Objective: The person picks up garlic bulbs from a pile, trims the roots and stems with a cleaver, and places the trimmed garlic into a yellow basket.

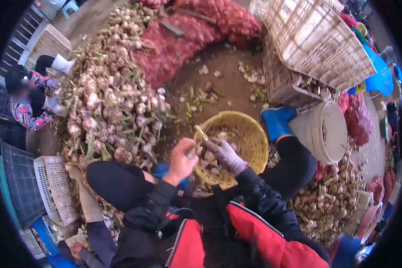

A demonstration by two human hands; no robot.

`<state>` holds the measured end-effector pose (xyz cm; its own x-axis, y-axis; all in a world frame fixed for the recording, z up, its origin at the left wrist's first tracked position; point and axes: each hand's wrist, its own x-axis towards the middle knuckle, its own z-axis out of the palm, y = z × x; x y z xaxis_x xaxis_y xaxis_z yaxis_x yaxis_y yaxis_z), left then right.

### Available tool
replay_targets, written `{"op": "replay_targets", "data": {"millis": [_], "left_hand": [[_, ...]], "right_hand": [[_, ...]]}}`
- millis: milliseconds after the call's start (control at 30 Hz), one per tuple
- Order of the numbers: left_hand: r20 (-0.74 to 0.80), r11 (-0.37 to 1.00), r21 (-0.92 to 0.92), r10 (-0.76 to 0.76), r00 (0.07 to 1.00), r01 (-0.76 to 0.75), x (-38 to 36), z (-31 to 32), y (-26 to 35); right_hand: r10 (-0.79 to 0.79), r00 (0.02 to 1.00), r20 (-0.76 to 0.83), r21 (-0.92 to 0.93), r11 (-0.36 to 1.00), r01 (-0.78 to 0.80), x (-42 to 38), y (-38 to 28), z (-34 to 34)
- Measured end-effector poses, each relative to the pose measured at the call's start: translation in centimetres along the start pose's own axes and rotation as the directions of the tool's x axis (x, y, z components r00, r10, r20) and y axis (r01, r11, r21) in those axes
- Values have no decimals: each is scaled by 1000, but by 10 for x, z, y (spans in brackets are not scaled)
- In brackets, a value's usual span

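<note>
My bare left hand (pixel 182 160) is closed around something small and pale, perhaps a tool handle, beside the left rim of a yellow basket. Over the basket, my gloved right hand (pixel 223 155) has its fingers closed near a pale garlic stem (pixel 201 132) that sticks up between the two hands. What exactly each hand grips is too small to tell. The yellow basket (pixel 254 147) stands between my knees with garlic bulbs (pixel 210 167) in its bottom.
A large garlic heap (pixel 114 98) lies at left, with red mesh sacks (pixel 174 49) behind it. White crates (pixel 317 44) and a white bucket (pixel 332 134) stand at right. Another person (pixel 29 98) sits at far left; someone's arm (pixel 91 205) reaches in at lower left.
</note>
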<state>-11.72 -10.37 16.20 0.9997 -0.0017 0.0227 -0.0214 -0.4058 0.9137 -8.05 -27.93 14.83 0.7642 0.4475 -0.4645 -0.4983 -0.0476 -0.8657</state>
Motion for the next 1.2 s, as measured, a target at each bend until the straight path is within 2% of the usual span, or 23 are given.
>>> {"op": "replay_targets", "data": {"millis": [33, 67, 100, 133, 167, 200, 233, 300, 333, 367, 400, 433, 467, 500, 567, 667, 733, 833, 900, 933, 1033, 1133, 1200], "left_hand": [[47, 998, 48, 27, 999, -29, 6, -6, 8], [55, 995, 60, 73, 996, -76, 5, -5, 6], [63, 990, 72, 117, 991, -121, 5, -6, 5], [66, 991, 72, 110, 992, -115, 4, -6, -4], [120, 999, 37, 26, 993, -30, 0, -3, -23], [177, 998, 6, -61, 982, 61, -5, 0, -43], [182, 998, 5, -68, 981, 68, -12, -1, -75], [140, 916, 109, -398, 906, 386, -20, 0, -132], [120, 835, -72, -536, 836, 546, -1, -1, -88], [173, 781, -197, -568, 805, 593, 3, 3, -111], [150, 726, -259, -622, 769, 637, 12, 10, -110], [125, 673, -318, -668, 733, 668, 22, 19, -106], [162, 561, -374, -744, 648, 739, 24, 32, -117], [209, 432, -426, -807, 552, 795, 25, 48, -127], [175, 554, -343, -756, 631, 759, 20, 83, -114], [241, 582, -447, -653, 718, 680, 16, 109, -85], [342, 415, -605, -635, 693, 679, 23, 116, -77], [-80, 807, -222, -574, 815, 547, 36, 87, -133], [-237, 796, -263, -601, 764, 545, 53, 51, -147], [-218, 761, -118, -647, 731, 639, 61, 33, -147], [-78, 866, 260, -423, 903, 428, 60, 28, -191], [38, 793, 506, -414, 909, 340, 45, 50, -237], [-12, 806, 459, -416, 909, 374, 40, 53, -240]], "right_hand": [[-335, 934, 121, -213, 911, 354, 1, 3, -7], [-513, 823, 243, -360, 740, 568, 3, 3, -14], [-632, 669, 391, -454, 500, 738, 5, 1, -19], [-629, 673, 389, -452, 506, 734, 3, -1, -21], [-329, 882, 338, -15, 935, 354, 1, -3, -22], [25, 891, 453, 407, 883, -232, -1, -3, -25], [4, 875, 484, 424, 874, -239, 1, -2, -34], [93, 904, 417, 304, 923, -236, -3, -15, -42], [107, 936, 334, -47, 994, -97, -1, -17, -44], [83, 961, 263, -409, 912, 33, 9, -21, -48], [273, 944, 187, -510, 848, -144, 20, -18, -52], [-36, 954, 299, -787, 556, 268, 49, 20, -66], [-29, 986, 165, -878, 451, 160, 75, 37, -70], [-133, 989, -59, -890, 455, 8, 91, 33, -63], [-425, 905, -25, -921, 361, 144, 120, 38, -65], [-227, 973, -50, -994, 104, -27, 141, 58, -85], [-178, 983, -43, -997, 73, -31, 140, 57, -102], [-76, 992, -98, -991, 94, -90, 135, 41, -110], [-40, 984, -173, -978, 125, -167, 136, 36, -117], [-52, 982, -181, -982, 65, -177, 136, 42, -122], [10, 953, -303, -952, 28, -303, 132, 37, -136], [-12, 937, -350, -935, 58, -349, 122, 35, -153], [-103, 929, -356, -932, 107, -346, 109, 37, -153]]}}
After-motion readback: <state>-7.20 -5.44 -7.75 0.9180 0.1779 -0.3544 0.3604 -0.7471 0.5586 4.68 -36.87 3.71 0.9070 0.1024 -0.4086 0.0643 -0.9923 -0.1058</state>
